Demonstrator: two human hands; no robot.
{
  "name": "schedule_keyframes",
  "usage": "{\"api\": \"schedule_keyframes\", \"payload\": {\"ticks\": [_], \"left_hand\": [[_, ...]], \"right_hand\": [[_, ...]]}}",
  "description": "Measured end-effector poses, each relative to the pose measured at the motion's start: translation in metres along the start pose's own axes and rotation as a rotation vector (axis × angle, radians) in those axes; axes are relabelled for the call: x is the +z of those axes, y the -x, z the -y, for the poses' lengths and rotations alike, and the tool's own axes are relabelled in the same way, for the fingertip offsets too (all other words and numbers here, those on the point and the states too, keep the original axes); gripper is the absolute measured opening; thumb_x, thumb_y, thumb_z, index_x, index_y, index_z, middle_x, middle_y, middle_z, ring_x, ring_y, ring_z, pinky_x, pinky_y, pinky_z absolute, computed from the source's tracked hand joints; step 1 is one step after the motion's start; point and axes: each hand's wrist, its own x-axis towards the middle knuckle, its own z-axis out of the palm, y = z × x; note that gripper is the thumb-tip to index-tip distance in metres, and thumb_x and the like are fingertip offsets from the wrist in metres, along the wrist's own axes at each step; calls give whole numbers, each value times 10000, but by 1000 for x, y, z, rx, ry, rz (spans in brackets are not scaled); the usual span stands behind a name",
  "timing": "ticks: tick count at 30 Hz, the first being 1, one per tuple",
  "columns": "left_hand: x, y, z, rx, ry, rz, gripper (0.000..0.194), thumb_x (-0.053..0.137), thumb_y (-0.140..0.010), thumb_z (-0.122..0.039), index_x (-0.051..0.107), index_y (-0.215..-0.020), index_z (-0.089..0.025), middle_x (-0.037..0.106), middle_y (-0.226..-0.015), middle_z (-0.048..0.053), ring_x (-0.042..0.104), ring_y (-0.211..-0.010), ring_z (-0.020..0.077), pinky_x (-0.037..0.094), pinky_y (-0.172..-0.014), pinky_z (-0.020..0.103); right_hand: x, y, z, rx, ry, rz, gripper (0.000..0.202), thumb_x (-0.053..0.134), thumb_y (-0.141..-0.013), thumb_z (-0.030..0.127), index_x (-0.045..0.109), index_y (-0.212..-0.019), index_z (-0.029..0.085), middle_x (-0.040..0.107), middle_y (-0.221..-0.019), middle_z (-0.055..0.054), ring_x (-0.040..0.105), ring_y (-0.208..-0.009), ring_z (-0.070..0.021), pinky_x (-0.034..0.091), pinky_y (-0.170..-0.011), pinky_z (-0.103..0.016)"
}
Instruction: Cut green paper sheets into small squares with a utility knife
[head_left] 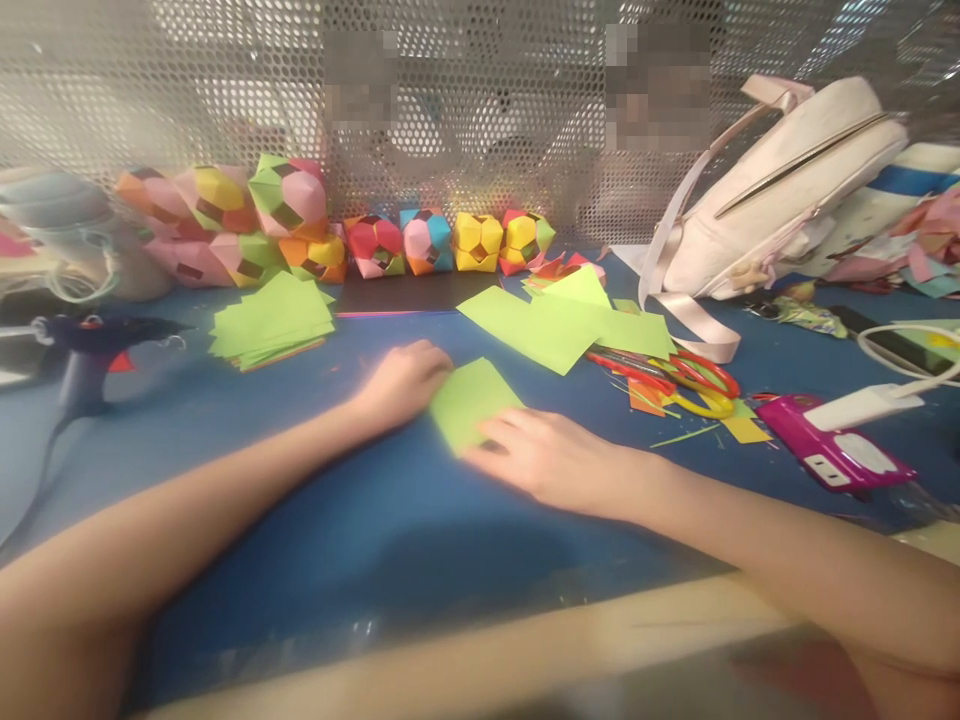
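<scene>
A light green paper square [474,400] lies on the blue tabletop between my two hands. My left hand [405,382] is closed, its fingers curled at the sheet's left edge. On the lower right edge sits my right hand [541,452], with thumb and fingers closed on the paper; its fingertips are slightly blurred. To the left is a stack of green paper squares [274,318]. Larger green sheets [536,325] lie loosely beyond my right hand, partly over red and yellow scissors [694,385].
Several folded paper balls [375,245] line the back along a perforated metal screen [480,100]. A glue gun [90,350] and a bottle [71,230] stand at left. On the right are a pale backpack [787,200], a purple power strip [832,445] and paper scraps [742,425].
</scene>
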Motion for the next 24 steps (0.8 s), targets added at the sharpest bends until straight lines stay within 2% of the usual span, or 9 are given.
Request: {"api": "schedule_keyframes", "payload": {"ticks": [4, 7, 10, 13, 17, 20, 22, 24], "left_hand": [[-3, 0, 1, -34, -98, -1, 269, 411, -855, -107, 663, -937, -148, 634, -933, 101, 607, -872, 218, 495, -803, 364], [-6, 3, -6, -23, -76, -37, 259, 409, -868, -114, 650, -958, -134, 632, -960, 116, 599, -935, 231, 498, -849, 381], [-6, 10, -18, 114, -43, -48, 243, 405, -909, -165, 642, -963, -143, 640, -1051, 119, 589, -1001, 227, 487, -911, 397], [-4, 19, -31, 293, -67, 24, 280, 375, -943, -184, 653, -948, -150, 635, -1109, 124, 577, -1064, 233, 482, -940, 419], [0, 26, -37, 369, -138, 104, 323, 334, -963, -175, 652, -914, -144, 645, -1059, 130, 584, -1068, 238, 495, -927, 410], [2, 27, -36, 377, -201, 100, 312, 331, -978, -220, 628, -1001, -129, 632, -1096, 149, 581, -1084, 257, 494, -922, 415], [3, 27, -36, 386, -236, 100, 301, 339, -978, -238, 615, -1020, -127, 630, -1085, 154, 582, -1087, 267, 492, -924, 427], [4, 28, -36, 391, -258, 102, 287, 348, -975, -244, 613, -997, -136, 635, -1054, 149, 584, -1085, 271, 492, -925, 436]], "right_hand": [[3, 0, 0, 18, 2, -18, 355, 423, -899, 62, 612, -1176, 176, 640, -954, -106, 551, -851, -211, 476, -655, -310], [6, -1, -2, 25, 0, -34, 349, 414, -908, 78, 626, -1157, 197, 637, -949, -104, 544, -861, -211, 467, -670, -312], [7, -2, -2, 25, -16, -46, 339, 426, -912, 89, 629, -1158, 206, 635, -928, -98, 539, -860, -205, 460, -685, -311], [7, 0, -1, 27, -22, -62, 322, 439, -919, 103, 620, -1169, 194, 639, -921, -94, 545, -850, -207, 467, -681, -319], [13, 1, -11, -5, -112, -101, 277, 428, -919, 114, 651, -1074, 169, 663, -906, -90, 576, -846, -211, 500, -692, -340], [29, -3, -32, 115, -271, -247, 318, 377, -909, 89, 655, -1049, 155, 690, -1013, -96, 610, -929, -192, 518, -816, -344], [42, -9, -48, 277, -292, -353, 400, 348, -874, 47, 604, -1172, 121, 642, -1207, -137, 581, -1084, -208, 497, -907, -387], [53, -13, -60, 322, -269, -317, 448, 370, -837, 39, 574, -1228, 114, 609, -1277, -149, 580, -1070, -230, 502, -887, -423]]}}
